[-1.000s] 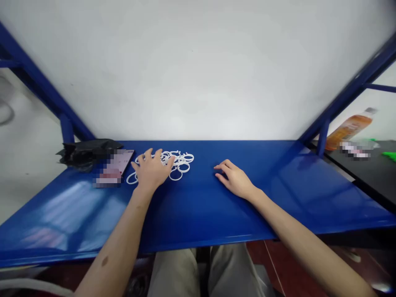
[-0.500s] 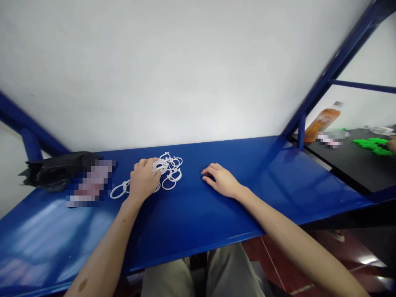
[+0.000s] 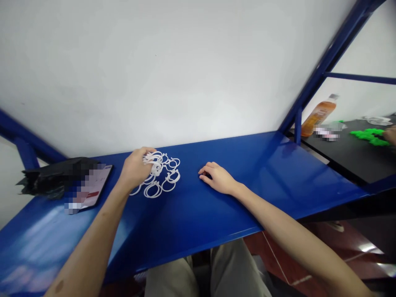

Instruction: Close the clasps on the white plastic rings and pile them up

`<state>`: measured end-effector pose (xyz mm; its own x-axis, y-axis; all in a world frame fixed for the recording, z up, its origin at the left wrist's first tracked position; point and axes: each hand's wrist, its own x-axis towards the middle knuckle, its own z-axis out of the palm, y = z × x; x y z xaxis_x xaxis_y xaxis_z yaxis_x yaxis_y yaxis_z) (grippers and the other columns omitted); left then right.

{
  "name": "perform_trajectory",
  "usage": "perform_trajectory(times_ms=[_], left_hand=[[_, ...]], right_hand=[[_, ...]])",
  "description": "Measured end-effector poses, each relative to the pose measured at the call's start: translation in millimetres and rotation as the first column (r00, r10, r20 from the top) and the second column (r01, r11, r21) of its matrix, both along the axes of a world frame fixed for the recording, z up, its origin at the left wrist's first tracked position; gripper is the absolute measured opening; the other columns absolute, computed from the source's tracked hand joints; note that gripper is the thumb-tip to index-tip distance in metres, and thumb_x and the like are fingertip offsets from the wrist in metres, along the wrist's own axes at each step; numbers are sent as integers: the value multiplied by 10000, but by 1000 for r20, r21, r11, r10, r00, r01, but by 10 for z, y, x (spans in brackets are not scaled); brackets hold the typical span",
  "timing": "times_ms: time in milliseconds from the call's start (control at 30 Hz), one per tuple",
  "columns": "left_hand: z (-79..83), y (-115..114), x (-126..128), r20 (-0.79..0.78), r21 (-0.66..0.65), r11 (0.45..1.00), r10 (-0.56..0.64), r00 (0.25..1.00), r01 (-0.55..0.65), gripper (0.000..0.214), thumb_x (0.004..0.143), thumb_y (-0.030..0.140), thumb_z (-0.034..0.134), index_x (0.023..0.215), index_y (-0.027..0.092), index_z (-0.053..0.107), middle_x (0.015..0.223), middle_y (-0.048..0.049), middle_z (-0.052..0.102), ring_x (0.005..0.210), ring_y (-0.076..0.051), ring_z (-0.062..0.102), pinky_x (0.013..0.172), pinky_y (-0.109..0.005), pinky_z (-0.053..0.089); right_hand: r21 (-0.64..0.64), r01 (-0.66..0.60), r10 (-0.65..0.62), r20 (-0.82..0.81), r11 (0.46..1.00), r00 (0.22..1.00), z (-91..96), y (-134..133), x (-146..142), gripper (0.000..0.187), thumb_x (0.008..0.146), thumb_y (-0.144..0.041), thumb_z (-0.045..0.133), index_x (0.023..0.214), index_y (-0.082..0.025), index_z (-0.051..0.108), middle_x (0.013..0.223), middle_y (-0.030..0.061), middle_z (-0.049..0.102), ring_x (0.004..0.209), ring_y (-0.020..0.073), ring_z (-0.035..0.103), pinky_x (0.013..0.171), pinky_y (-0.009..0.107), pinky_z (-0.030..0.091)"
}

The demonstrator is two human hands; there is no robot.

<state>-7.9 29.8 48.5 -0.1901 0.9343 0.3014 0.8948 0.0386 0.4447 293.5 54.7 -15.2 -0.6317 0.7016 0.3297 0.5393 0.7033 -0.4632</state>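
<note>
My left hand (image 3: 135, 168) is closed around a bunch of white plastic rings (image 3: 157, 166) that show past its thumb and fingertips. More of these thin rings lie in a loose, overlapping heap right beside and below the hand. Some have a small knob or clasp on the rim. My right hand (image 3: 218, 178) rests on the blue table (image 3: 185, 222) to the right of the heap, fingers loosely bent and thumb apart, with nothing in it.
At the left lie a black plastic bag (image 3: 62, 173) and a phone (image 3: 100, 181), partly blurred out. Beyond the blue frame post (image 3: 297, 126) on the right, a black table (image 3: 337, 154) holds an orange drink bottle (image 3: 320, 117), green pieces (image 3: 373, 136) and another person's hand (image 3: 390, 134).
My left hand has moved slightly up and left and now grips a bunch of rings. Some rings at the heap's left have shifted to the right. My right hand stays in place.
</note>
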Motion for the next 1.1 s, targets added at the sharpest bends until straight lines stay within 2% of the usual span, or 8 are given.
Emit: perform_trajectory(times_ms=[133, 267, 500, 667, 767, 867, 967, 1100], left_hand=[[134, 28, 31, 68, -123, 989, 90, 994, -81, 439, 773, 297, 617, 1208, 245, 617, 1182, -63, 687, 870, -225, 683, 825, -352, 516], [167, 38, 9, 137, -165, 984, 92, 986, -69, 583, 777, 444, 654, 1298, 209, 538, 1210, -85, 690, 909, -220, 696, 814, -330, 513], [155, -18, -96, -80, -150, 985, 78, 994, -90, 523, 826, 465, 594, 1279, 208, 558, 1043, -63, 762, 950, -269, 696, 889, -383, 503], [-45, -168, -133, -207, -112, 990, 58, 977, -83, 602, 882, 581, 471, 1313, 174, 576, 1246, -145, 686, 1167, -338, 617, 995, -447, 465], [-279, -291, -68, -242, -174, 976, 84, 967, -128, 793, 875, 705, 381, 1425, 147, 499, 1475, -221, 493, 1352, -439, 442, 1050, -601, 385], [-482, -359, 37, -214, -268, 939, 159, 964, -215, 831, 875, 749, 316, 1507, 218, 408, 1601, -197, 316, 1433, -510, 276, 1036, -755, 277], [-575, -317, 116, -200, -238, 946, 173, 964, -219, 788, 910, 705, 288, 1516, 211, 384, 1600, -191, 319, 1461, -479, 235, 1072, -770, 204], [-597, -177, 158, -196, -115, 980, 138, 971, -163, 679, 951, 596, 322, 1463, 164, 432, 1503, -217, 448, 1370, -425, 403, 1076, -663, 320]], right_hand=[[-7, -5, 5, -1, 1000, 1000, -11, 13, -4, 127, 957, -259, 592, 1018, -186, 675, 965, 67, 655, 908, 197, 598, 919, 381, 462], [0, -8, 8, 1, 1000, 1000, -20, 19, -13, 126, 956, -260, 592, 1011, -185, 677, 971, 70, 655, 916, 201, 608, 951, 402, 449], [2, -17, 17, -1, 1000, 1000, -17, 21, -12, 114, 952, -258, 601, 1002, -193, 679, 972, 65, 656, 915, 199, 610, 985, 414, 433], [-3, -12, 12, 6, 1000, 1000, -10, 19, -4, 125, 953, -260, 601, 1003, -181, 684, 974, 72, 658, 914, 201, 606, 964, 407, 440], [-4, -17, 17, 4, 1000, 1000, -7, 21, -5, 129, 954, -264, 599, 1003, -181, 685, 968, 70, 658, 902, 197, 604, 956, 403, 444], [-9, -18, 18, -5, 1000, 1000, -9, 30, -7, 116, 949, -251, 607, 1003, -182, 682, 960, 61, 658, 905, 191, 608, 986, 409, 429], [-19, -15, 15, -13, 1000, 1000, -9, 37, -8, 102, 944, -240, 613, 996, -184, 681, 957, 55, 661, 893, 184, 616, 1015, 422, 412], [-25, -16, 15, -15, 1000, 1000, 4, 31, -5, 96, 942, -232, 616, 993, -185, 683, 951, 54, 667, 887, 183, 625, 1021, 424, 408]])
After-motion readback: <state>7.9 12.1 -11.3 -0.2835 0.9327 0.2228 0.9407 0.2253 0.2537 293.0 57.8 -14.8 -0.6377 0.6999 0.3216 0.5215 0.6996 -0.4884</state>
